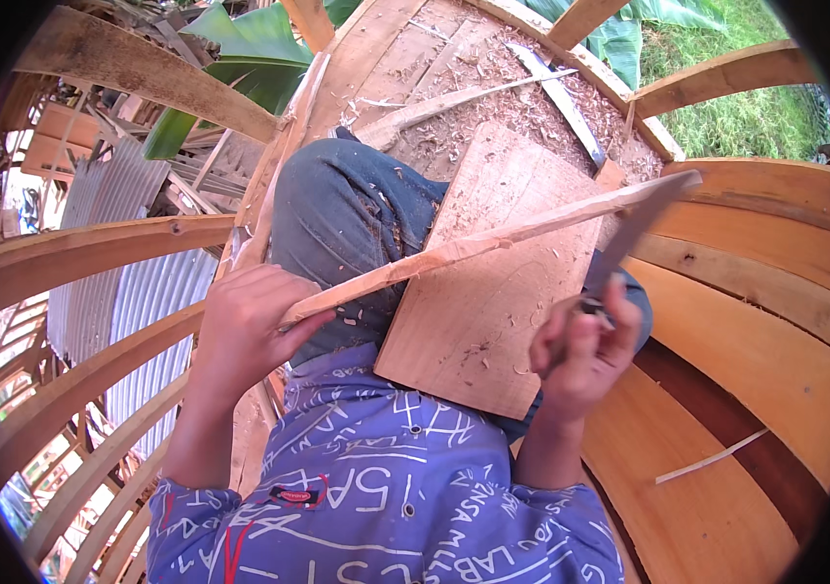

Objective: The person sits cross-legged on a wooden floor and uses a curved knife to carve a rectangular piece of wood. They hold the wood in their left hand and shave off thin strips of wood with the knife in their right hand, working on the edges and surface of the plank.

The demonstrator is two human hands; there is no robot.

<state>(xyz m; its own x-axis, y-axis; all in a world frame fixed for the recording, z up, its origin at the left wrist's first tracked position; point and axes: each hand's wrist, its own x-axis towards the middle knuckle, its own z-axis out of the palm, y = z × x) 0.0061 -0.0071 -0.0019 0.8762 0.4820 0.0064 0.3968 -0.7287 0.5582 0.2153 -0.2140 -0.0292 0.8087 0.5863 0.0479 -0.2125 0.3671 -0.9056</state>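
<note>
My left hand [250, 316] is closed round the near end of a long, thin wooden stick [444, 255], which slants up to the right over my lap. In my right hand [585, 350] is a large knife [634, 234] with a broad, dark blade, slightly blurred. Its blade points up and away and overlaps the far part of the stick; whether the two touch I cannot tell. Beneath the stick, a flat wooden board [478, 326] lies tilted across my legs, with a few shavings on it.
Ahead, wood shavings cover the plank floor [444, 49], where a long curved blade [561, 102] and another wooden stick [434, 104] lie. Curved wooden ribs [94, 248] rise on the left. Orange-brown planks [726, 341] form the right side, with a thin strip [712, 456] on them.
</note>
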